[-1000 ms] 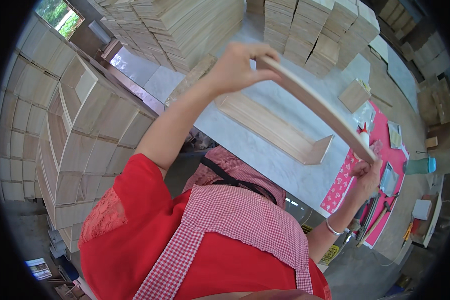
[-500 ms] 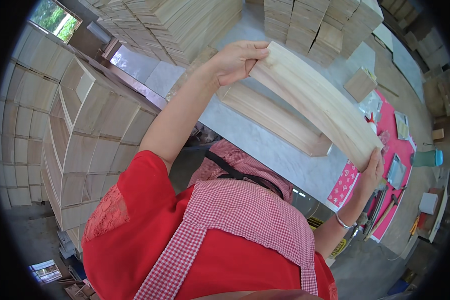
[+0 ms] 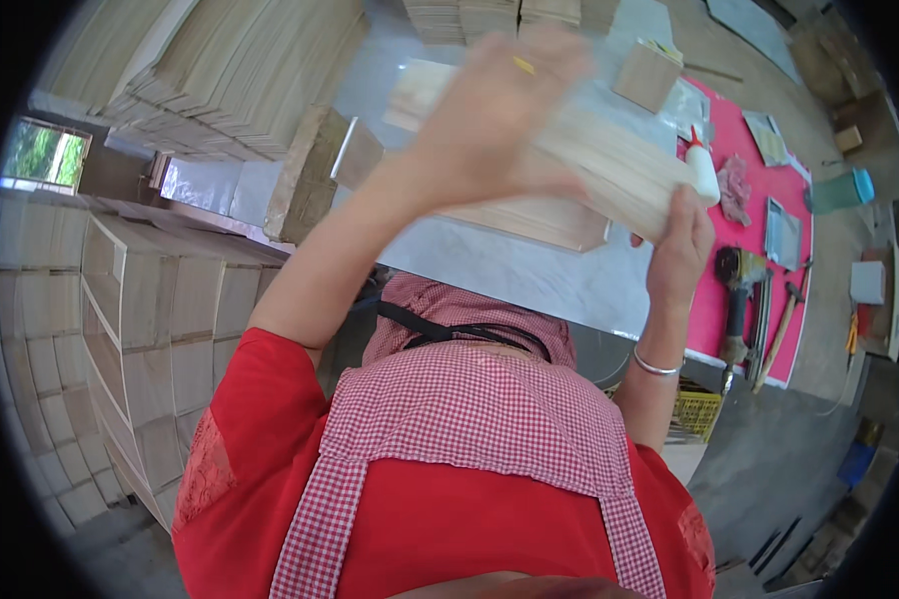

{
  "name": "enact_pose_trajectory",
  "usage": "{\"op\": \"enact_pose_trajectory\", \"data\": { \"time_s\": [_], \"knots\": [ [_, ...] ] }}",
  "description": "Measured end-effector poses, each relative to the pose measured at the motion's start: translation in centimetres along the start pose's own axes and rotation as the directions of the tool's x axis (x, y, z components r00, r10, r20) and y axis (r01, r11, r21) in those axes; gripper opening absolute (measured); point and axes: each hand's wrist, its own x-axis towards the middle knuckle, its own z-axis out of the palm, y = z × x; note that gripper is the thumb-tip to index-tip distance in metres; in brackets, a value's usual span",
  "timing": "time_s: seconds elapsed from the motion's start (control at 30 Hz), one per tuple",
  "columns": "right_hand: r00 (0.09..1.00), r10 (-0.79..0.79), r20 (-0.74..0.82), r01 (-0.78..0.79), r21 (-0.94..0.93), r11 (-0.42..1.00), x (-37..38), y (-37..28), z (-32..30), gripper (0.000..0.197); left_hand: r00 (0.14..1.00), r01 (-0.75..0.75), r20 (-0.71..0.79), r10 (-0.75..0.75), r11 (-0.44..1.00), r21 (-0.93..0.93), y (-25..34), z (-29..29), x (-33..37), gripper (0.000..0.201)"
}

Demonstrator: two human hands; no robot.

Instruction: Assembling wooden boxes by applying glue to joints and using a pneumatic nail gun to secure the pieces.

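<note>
At the right hand (image 3: 681,245), pale wooden board (image 3: 619,165), long, flat, faintly grained

Left forearm (image 3: 365,235) angled inward; left hand (image 3: 504,115) blurred, thumb spread; right hand (image 3: 681,245) lower, thumb pointing up.

The board (image 3: 624,170) is pale cream, faintly grained. The apron (image 3: 469,409) is red-and-white check, the bottle (image 3: 702,174) white with a red tip (image 3: 694,136).
</note>
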Motion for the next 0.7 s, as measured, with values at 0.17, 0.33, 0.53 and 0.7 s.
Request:
{"op": "enact_pose_trajectory", "data": {
  "time_s": [0.17,0.33,0.53,0.7],
  "knots": [
    [0.986,-0.167,-0.028,0.168,0.034,0.985,0.1,-1.1,3.3,0.035,0.976,-0.11,0.18,0.12,0.992,-0.065,4.8,3.0,2.5,0.095],
    [0.996,-0.085,0.002,0.083,0.172,0.982,0.4,-2.1,4.1,0.036,0.967,-0.117,0.21,0.143,0.984,-0.132,4.3,3.7,3.6,0.096],
    [0.991,-0.047,0.128,0.016,0.233,0.972,0.5,-1.1,3.9,0.035,0.965,-0.166,0.201,0.168,0.986,-0.028,3.7,3.2,3.0,0.089],
    [0.947,-0.011,0.322,-0.084,0.279,0.956,0.3,-0.3,0.6,0.032,0.959,-0.089,0.268,0.091,0.996,-0.023,3.7,2.1,3.0,0.088]
  ]
}}
